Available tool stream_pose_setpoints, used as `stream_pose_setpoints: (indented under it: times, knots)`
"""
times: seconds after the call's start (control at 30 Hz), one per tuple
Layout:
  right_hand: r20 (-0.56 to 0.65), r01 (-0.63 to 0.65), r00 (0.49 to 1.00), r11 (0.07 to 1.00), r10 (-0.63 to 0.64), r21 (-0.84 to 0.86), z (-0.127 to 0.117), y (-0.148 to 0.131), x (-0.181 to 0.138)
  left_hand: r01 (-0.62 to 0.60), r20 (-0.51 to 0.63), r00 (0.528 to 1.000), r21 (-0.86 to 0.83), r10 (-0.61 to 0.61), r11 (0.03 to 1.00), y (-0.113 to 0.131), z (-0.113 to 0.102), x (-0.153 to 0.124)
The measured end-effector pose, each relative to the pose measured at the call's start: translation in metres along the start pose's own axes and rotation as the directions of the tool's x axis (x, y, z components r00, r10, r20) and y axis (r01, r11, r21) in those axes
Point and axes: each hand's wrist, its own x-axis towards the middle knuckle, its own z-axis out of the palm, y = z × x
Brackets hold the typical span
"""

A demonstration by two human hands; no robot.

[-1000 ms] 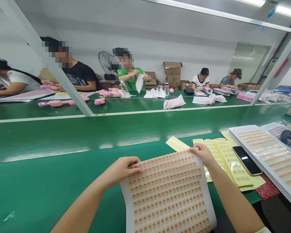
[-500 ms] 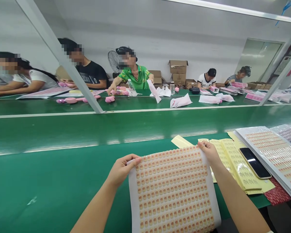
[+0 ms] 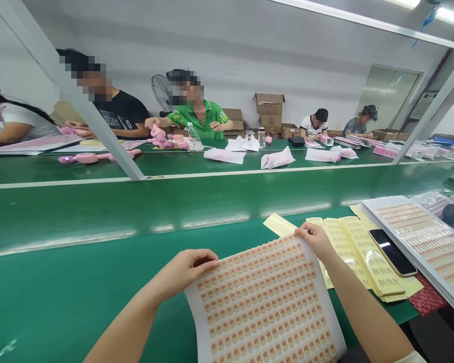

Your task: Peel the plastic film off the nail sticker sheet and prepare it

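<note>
A large white sticker sheet (image 3: 265, 297), printed with rows of small orange and cream labels, hangs tilted between my hands over the near edge of the green table. My left hand (image 3: 194, 267) pinches its upper left edge between thumb and fingers. At the upper right corner, my right hand (image 3: 316, 238) is closed on the sheet in the same way. Just behind the right hand lie a loose yellow strip (image 3: 280, 224) and yellow label sheets (image 3: 366, 257). The lower end of the sticker sheet runs out of view.
Right of the labels are a phone (image 3: 392, 252) and a stack of sticker sheets (image 3: 419, 237) in clear wrap. A green conveyor (image 3: 174, 199) crosses ahead. Beyond it, several people work among pink items (image 3: 87, 158) and white-wrapped packets (image 3: 278, 159). A slanted metal post (image 3: 94, 116) stands at left.
The view has shifted slightly to the right. The sticker sheet tilts more, its left edge lower. Across the conveyor, the person in green has put down a white packet and lifted pink items.
</note>
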Motion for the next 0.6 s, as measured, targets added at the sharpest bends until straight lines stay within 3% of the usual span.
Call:
stream_pose_setpoints:
  times: [0.07,0.2,0.27,0.4,0.6]
  knots:
    - [0.066,0.017,0.998,0.995,-0.010,-0.099,-0.003,-0.007,-0.002,-0.027,-0.003,1.000,0.093,0.027,0.995,-0.002,0.001,0.000]
    - [0.294,0.120,0.956,0.909,0.003,-0.400,-0.010,-0.032,-0.010,-0.077,0.117,0.991,0.169,0.058,0.982,0.002,0.007,-0.002]
    - [0.372,0.180,0.927,0.820,0.043,-0.544,-0.009,-0.045,-0.014,-0.126,0.164,0.982,0.197,0.094,0.972,0.006,0.014,-0.002]
    - [0.457,0.324,0.888,0.642,0.046,-0.695,-0.002,-0.059,-0.020,-0.240,0.153,0.969,0.378,0.195,0.894,0.013,0.033,0.002]
    - [0.513,0.457,0.853,0.337,0.098,-0.823,0.007,-0.052,-0.030,-0.315,0.172,0.949,0.470,0.265,0.825,0.013,0.051,0.006]
